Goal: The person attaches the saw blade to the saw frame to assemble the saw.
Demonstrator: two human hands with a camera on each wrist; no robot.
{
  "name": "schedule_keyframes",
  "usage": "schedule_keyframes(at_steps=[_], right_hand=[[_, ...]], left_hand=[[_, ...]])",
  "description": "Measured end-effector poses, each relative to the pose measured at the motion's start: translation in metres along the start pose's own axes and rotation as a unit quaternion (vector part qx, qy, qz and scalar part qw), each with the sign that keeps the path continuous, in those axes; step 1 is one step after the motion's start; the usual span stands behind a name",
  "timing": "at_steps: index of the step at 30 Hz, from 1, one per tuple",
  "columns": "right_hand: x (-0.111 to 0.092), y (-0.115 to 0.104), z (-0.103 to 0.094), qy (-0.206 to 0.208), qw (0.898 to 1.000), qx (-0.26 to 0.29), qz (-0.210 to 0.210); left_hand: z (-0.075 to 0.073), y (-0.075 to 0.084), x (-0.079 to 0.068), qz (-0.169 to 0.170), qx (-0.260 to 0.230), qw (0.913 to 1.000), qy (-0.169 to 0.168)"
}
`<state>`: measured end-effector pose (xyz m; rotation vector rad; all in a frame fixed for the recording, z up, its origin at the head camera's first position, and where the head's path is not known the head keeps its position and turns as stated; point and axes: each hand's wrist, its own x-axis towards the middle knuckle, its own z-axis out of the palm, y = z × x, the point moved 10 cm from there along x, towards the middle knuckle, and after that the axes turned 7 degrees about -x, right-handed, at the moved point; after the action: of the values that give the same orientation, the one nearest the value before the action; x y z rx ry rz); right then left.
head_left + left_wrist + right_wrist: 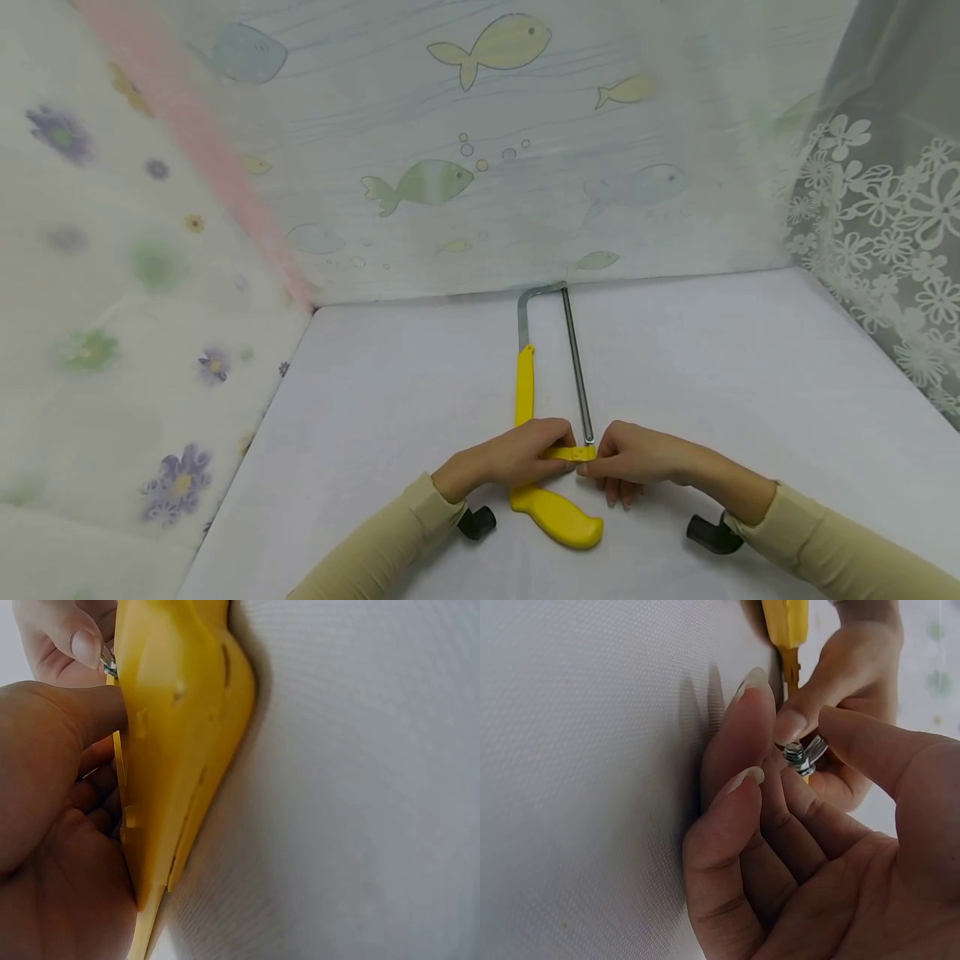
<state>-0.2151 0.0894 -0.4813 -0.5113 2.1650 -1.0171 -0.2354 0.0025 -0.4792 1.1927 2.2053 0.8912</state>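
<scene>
A hacksaw (524,383) with a yellow handle and grey metal bow lies flat on the white table, its blade (577,367) pointing away from me. My left hand (528,454) grips the yellow crosspiece at the blade's near end; in the left wrist view the yellow handle (176,735) lies against its fingers. At that crosspiece's tip, my right hand (641,454) pinches a small metal wing nut (802,756) between thumb and index finger. Its other fingers curl loosely near the table. The hand partly hides the nut in the head view.
White cloth covers the table (390,400). A fish-print curtain (480,233) hangs along the back edge, a flowered sheet (135,317) on the left and a lace-patterned curtain (900,217) on the right. Black wrist mounts (480,523) show beneath both sleeves.
</scene>
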Motion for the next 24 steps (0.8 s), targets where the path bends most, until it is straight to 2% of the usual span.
schedule_keyframes(at_steps=[9, 24], right_hand=[[-0.02, -0.002, -0.001, -0.015, 1.0, -0.004, -0.016], [-0.022, 0.005, -0.006, -0.019, 0.999, -0.006, -0.028]], left_hand=[[0.007, 0.018, -0.001, -0.015, 0.007, 0.9998, 0.007], [0.007, 0.014, 0.0, -0.013, 0.017, 0.9997, 0.008]])
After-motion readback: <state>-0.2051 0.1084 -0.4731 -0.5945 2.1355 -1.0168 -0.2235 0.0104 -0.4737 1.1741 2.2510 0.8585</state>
